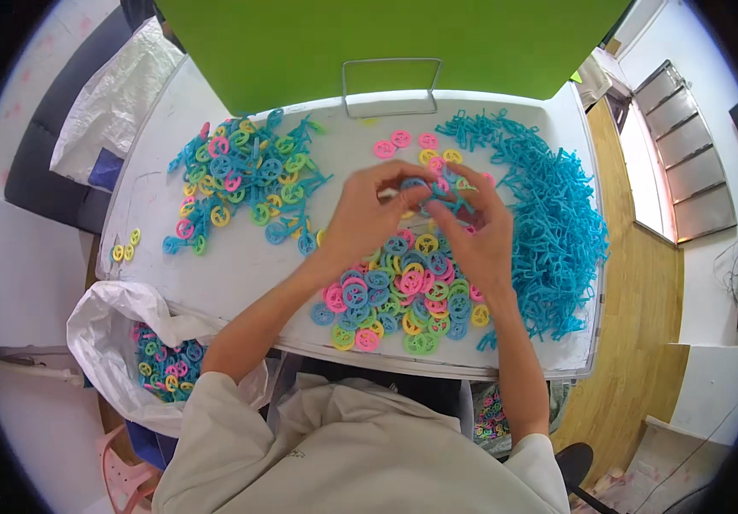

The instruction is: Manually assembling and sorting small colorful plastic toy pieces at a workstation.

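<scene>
Over the middle of the white table (249, 265), my two hands are close together. My left hand (356, 218) pinches a small blue plastic wheel (414, 182) between thumb and fingers. Facing it, my right hand (482, 244) has its fingers curled around a teal plastic stick piece (448, 194), partly hidden by the fingers. Below them lies a heap of loose wheels (412, 283) in pink, blue, green and yellow. A large pile of teal stick pieces (558, 231) spreads to the right. On the left is a pile of sticks joined with wheels (245, 167).
A green panel (395, 43) and a bent wire frame (390, 62) stand at the far edge. Several yellow wheels (128, 253) lie far left. An open white sack (108, 321) of joined pieces is at the near left; another bag (491, 415) sits below the near right edge.
</scene>
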A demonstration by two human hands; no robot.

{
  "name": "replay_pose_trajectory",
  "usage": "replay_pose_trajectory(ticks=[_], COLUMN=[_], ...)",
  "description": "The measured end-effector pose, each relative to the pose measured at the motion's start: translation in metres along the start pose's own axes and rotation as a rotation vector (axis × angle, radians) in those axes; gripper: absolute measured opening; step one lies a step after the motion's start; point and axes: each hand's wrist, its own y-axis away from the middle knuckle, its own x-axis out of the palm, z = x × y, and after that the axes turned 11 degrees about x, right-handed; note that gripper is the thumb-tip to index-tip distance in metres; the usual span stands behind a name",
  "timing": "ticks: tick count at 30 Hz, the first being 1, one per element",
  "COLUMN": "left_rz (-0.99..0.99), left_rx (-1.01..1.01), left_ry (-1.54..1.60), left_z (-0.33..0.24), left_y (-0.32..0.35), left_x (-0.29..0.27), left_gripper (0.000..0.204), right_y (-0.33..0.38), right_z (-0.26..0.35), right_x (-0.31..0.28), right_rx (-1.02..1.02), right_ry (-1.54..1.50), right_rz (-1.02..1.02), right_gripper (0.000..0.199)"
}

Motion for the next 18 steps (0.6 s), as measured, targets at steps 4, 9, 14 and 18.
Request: replay_pose_trajectory(ticks=[4,9,14,18], left_rz=[-0.162,0.171,0.263,0.227], left_rx=[0.093,0.089,0.317,0.39], left_ry=[-0.331,-1.174,-1.222,-1.171], left_z=[-0.019,-0.017,-0.001,0.002], left_y=[-0.031,-0.024,0.036,0.057], left_x=[-0.055,-0.098,-0.104,-0.11], left_gripper=[0.014,0.011,0.014,0.019], right_y=[-0.001,0.003,0.028,0.035], right_z=[-0.002,-0.016,-0.006,-0.019], right_x=[0.006,0.011,0.048,0.065], right_rx=[-0.142,-0.481,-0.642,-0.63], right_ry=[-0.002,0.44,0.535,0.705], right_rz=[-0.075,0.13,0.351,0.38], right_gripper=[0.028,0.028,0.028,0.036])
